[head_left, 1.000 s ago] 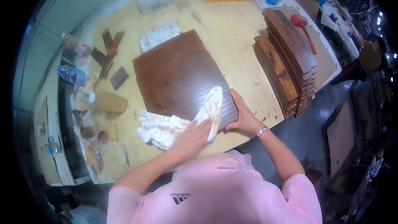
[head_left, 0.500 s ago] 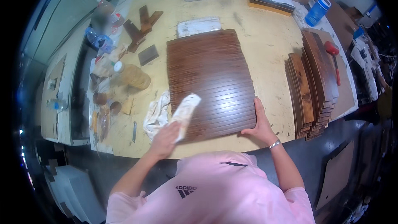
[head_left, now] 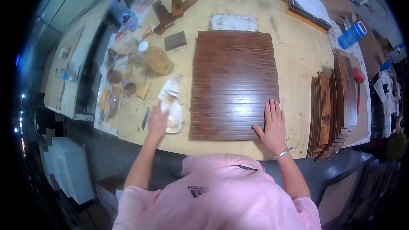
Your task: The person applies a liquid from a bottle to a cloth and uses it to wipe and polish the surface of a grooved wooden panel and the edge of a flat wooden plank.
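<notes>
A row of narrow dark brown wooden strips [head_left: 234,76] lies edge to edge as one glossy panel on the table. My right hand [head_left: 273,125] is spread open along its near right edge, thumb and fingers touching the wood. Left of the panel is a crumpled white cloth [head_left: 174,117] with brownish stains. My left hand [head_left: 157,121] is at the cloth's left side, its fingers blurred, so whether they grip it is unclear. Near that hand lies a small dark flat blade-like piece [head_left: 145,118].
A capped jar of yellowish stuff [head_left: 158,59] and small brown cups [head_left: 113,76] stand left. Beyond are loose wood pieces [head_left: 163,13] and a grey block [head_left: 175,41]. At right are stacked boards [head_left: 324,110], a red-headed mallet [head_left: 358,76] and a blue bottle [head_left: 352,35].
My left hand has moved left off the panel with the white cloth to the table. My right hand now lies flatter on the panel's edge. The view has shifted, and the panel appears straighter.
</notes>
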A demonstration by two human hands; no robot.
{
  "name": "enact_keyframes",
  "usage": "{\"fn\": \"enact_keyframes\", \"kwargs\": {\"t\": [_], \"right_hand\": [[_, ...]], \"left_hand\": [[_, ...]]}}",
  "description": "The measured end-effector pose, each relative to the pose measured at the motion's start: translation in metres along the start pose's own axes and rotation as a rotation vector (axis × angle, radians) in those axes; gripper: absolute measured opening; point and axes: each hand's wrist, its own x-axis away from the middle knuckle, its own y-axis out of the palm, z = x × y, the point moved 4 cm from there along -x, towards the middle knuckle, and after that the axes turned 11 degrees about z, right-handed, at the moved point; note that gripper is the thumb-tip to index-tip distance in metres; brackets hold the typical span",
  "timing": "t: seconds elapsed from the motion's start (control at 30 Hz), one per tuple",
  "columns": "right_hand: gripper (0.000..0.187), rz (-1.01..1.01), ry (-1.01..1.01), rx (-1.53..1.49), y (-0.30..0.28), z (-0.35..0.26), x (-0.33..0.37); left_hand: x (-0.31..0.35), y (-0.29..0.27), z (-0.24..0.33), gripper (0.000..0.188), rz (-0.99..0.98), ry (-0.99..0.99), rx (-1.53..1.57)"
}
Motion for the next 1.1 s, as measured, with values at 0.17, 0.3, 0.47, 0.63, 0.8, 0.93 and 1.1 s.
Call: {"fn": "enact_keyframes", "kwargs": {"t": [0.17, 0.3, 0.47, 0.63, 0.8, 0.93, 1.1], "right_hand": [[0.095, 0.014, 0.004, -0.001, 0.001, -0.002, -0.001], [0.094, 0.010, -0.005, 0.015, 0.001, -0.003, -0.002], [0.093, 0.009, 0.006, 0.041, 0.001, -0.005, 0.000], [0.091, 0.007, 0.004, 0.023, 0.001, -0.005, -0.001], [0.090, 0.003, 0.014, 0.043, 0.001, -0.003, -0.002], [0.089, 0.033, 0.063, 0.028, -0.002, -0.013, -0.004], [0.089, -0.014, -0.004, -0.453, -0.012, -0.065, -0.038]], "left_hand": [[0.021, 0.015, 0.041, 0.027, -0.059, 0.245, 0.349], [0.014, 0.027, 0.022, 0.025, 0.078, 0.311, 0.229], [0.031, -0.009, 0.053, 0.021, 0.105, 0.597, 0.324], [0.053, 0.001, 0.096, 0.029, 0.013, 0.856, 0.352], [0.003, 0.006, 0.004, 0.024, -0.107, -0.127, 0.924], [-0.007, -0.039, 0.025, 0.028, -0.122, -0.164, 1.173], [0.022, -0.065, 0.091, 0.027, -0.457, -0.056, 1.381]]}}
